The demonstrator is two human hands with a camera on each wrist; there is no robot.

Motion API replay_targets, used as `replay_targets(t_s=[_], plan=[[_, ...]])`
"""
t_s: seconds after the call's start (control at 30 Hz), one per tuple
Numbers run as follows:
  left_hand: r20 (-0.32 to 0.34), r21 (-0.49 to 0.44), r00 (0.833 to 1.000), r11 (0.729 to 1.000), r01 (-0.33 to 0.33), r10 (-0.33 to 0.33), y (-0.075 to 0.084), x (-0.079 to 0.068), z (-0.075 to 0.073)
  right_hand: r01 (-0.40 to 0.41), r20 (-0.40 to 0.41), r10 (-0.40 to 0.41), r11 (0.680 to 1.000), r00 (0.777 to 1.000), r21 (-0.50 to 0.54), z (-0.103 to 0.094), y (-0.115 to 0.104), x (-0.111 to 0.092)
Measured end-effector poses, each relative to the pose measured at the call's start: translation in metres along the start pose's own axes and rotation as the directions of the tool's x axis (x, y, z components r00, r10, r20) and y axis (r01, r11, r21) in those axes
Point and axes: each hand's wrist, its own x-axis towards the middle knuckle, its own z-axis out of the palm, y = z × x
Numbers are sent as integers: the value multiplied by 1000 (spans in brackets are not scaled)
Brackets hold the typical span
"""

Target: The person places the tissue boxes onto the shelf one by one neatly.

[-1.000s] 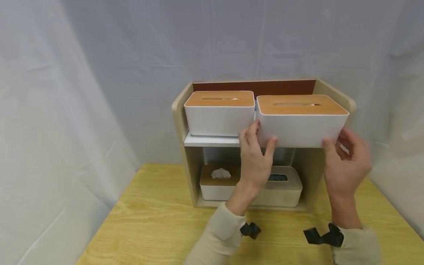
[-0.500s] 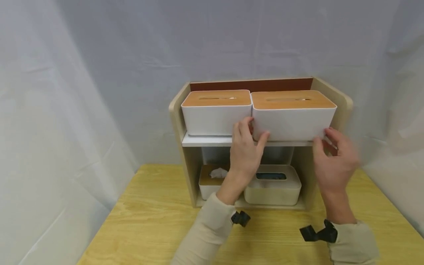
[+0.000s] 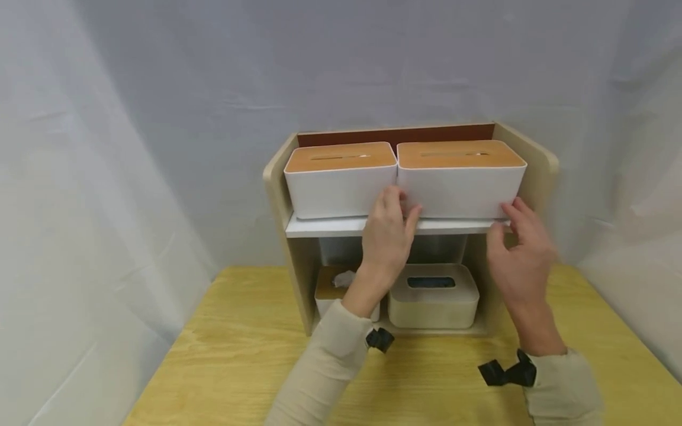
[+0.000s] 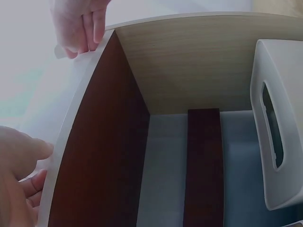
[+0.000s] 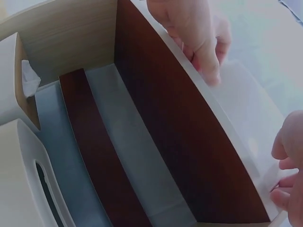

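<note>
A white tissue box with a wood-look lid (image 3: pixel 460 192) sits on the upper board (image 3: pixel 330 226) of a two-tier shelf, on the right side. My left hand (image 3: pixel 386 236) is at its lower left front corner, fingers by the gap to the neighbouring box and thumb by its front face. My right hand (image 3: pixel 522 254) has its fingertips at the lower right front corner, with the thumb lower and apart. A matching white tissue box (image 3: pixel 343 192) stands directly to the left. Both wrist views show the hands at the board's front edge from below, the boxes above hidden.
Below stand a beige tissue box (image 3: pixel 434 305) and a smaller brown-topped tissue box (image 3: pixel 327 290) with a tissue poking out, partly behind my left arm. Raised side panels (image 3: pixel 533 160) flank the upper tier. The shelf stands on a wooden table (image 3: pixel 240 349) before pale sheeting.
The right-hand white tissue box has moved back and left, from jutting past the front to fully on the upper board. Both hands followed it, and the right hand's thumb has come off it.
</note>
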Motion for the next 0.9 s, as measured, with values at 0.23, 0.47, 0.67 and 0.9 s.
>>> replay_targets(t_s=[0.23, 0.47, 0.67, 0.9], plan=[[29, 92, 999, 996, -23, 21, -7, -3, 1, 31, 112, -24, 998, 993, -61, 11, -5, 11], [81, 99, 981, 978, -182, 174, -12, -9, 4, 69, 170, -49, 991, 984, -113, 13, 0, 18], [167, 71, 967, 976, -205, 191, -13, -12, -3, 70, 192, -43, 988, 980, -137, 11, 5, 21], [203, 123, 943, 949, -291, 263, -18, -21, -12, 163, 221, -137, 981, 966, -103, 8, 14, 21]])
